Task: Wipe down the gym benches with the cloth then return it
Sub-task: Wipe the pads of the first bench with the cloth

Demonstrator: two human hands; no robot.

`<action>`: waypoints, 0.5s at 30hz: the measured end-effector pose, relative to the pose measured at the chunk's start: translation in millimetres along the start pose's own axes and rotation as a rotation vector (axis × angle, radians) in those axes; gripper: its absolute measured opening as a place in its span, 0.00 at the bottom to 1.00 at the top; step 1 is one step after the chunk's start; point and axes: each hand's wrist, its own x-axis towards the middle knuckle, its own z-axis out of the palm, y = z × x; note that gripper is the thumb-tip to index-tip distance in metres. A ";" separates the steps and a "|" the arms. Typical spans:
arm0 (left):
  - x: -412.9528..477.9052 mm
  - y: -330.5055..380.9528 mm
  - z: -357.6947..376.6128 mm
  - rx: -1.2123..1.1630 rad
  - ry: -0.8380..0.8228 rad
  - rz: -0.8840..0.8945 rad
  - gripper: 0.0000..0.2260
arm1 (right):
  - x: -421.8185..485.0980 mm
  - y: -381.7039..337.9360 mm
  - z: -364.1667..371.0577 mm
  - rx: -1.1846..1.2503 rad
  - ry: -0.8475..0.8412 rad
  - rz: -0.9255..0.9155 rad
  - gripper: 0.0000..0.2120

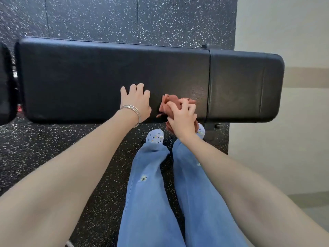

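A long black padded gym bench (89,77) lies across the view, with a shorter seat pad (243,86) joined at its right end. A bunched reddish-brown cloth (171,101) sits on the bench's near edge, close to the gap between the pads. My right hand (183,118) grips the cloth, fingers curled into it, and part of the cloth hangs over the edge below the hand. My left hand (136,102) rests on the pad just left of the cloth, fingers spread and slightly bent, with thin bangles at the wrist.
A second black pad (5,82) shows at the far left edge. The floor is black speckled rubber (53,148); a pale tiled floor (284,157) begins at the right. My legs in blue trousers and light clogs (154,136) stand against the bench's near side.
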 end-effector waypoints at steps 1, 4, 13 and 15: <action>-9.3 -3.0 -7.6 0.025 -0.028 -0.002 0.23 | -6.3 2.4 -9.3 -0.016 -0.045 -0.028 0.17; -38.0 -16.5 -39.5 0.061 -0.026 -0.015 0.24 | -21.1 12.5 -59.7 -0.030 -0.040 -0.052 0.13; -103.7 4.7 -169.0 0.076 0.100 -0.031 0.25 | -62.7 69.6 -243.3 -0.172 0.134 -0.046 0.15; -112.9 17.0 -198.2 0.079 0.162 -0.029 0.25 | -74.5 76.6 -274.0 -0.164 0.189 -0.042 0.15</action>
